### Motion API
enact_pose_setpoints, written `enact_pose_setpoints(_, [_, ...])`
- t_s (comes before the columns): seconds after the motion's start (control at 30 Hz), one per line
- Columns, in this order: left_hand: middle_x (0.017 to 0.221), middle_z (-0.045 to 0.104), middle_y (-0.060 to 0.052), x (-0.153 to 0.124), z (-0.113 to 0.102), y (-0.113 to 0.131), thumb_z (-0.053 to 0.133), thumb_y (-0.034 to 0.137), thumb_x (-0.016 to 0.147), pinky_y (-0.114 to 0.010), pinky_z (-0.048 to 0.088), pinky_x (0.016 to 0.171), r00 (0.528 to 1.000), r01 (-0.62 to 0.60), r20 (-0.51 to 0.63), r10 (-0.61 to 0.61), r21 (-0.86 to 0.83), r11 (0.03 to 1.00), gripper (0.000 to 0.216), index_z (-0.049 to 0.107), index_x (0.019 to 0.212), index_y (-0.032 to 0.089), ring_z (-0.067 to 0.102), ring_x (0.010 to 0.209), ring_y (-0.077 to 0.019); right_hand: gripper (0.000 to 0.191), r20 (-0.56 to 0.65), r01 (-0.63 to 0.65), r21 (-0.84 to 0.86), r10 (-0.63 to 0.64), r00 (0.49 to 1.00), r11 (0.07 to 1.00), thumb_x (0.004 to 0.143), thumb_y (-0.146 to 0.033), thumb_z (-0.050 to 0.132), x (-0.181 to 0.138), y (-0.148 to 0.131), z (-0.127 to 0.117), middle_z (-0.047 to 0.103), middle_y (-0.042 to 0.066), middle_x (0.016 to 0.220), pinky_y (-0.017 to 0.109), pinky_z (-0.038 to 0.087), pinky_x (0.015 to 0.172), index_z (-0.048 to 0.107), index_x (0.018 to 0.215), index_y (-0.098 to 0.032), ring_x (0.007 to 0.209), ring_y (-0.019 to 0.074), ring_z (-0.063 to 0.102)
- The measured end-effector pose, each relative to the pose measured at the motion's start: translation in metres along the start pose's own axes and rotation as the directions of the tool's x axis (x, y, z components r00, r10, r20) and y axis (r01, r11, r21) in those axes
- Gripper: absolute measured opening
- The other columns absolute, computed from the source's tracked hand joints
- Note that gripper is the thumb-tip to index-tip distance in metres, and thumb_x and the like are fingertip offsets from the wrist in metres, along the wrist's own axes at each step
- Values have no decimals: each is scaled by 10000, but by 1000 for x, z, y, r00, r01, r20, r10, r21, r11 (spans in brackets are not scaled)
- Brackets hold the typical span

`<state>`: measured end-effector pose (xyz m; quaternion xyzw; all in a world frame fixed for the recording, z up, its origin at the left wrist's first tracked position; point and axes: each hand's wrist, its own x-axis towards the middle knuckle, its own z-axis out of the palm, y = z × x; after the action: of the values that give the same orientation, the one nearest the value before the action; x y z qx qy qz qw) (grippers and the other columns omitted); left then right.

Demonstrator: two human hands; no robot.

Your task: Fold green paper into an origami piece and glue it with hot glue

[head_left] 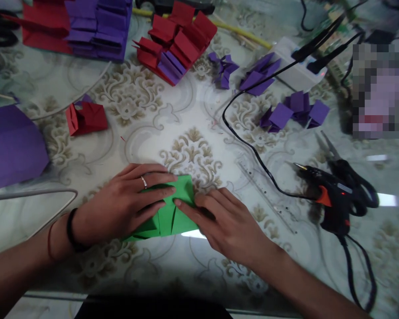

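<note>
hands flat and open: left hand (126, 201) and right hand (226, 221) press one green folded paper (173, 212). one glue gun (329, 199) lies near, beside one pair of scissors (349, 177).

Green paper (173, 212), partly folded with several creases and overlapping flaps, lies flat on the counter (193, 133) directly before me, its near edge slightly raised and its far corner pointing away.

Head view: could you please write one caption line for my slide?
Both hands, left hand and right hand, press flat on folded green paper beside a glue gun.
</note>
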<state>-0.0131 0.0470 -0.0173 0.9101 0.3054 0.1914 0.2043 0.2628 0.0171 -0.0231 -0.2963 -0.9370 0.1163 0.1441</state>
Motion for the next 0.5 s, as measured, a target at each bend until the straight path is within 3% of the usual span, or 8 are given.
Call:
enact_pose_setpoints(0.33, [1442, 704, -24, -2, -4, 1, 634, 206, 1049, -475, 474, 1104, 999, 24, 26, -25, 53, 998, 280, 705, 1319, 223, 562, 1400, -277, 372, -5, -18, -23, 18, 1000, 1000, 1068, -126, 470, -1, 1, 0, 657, 79, 886, 414, 410, 749, 697, 1363, -114, 830, 255, 509])
enact_pose_setpoints(0.5, [1426, 713, -29, -1, -3, 1, 630, 204, 1049, -471, 465, 1108, 999, 37, 16, -38, 41, 998, 274, 716, 1308, 224, 564, 1393, -271, 346, -42, 41, 11, -41, 998, 999, 1051, -115, 510, -5, -1, 2, 662, 75, 870, 405, 405, 732, 699, 1339, -83, 820, 240, 519])
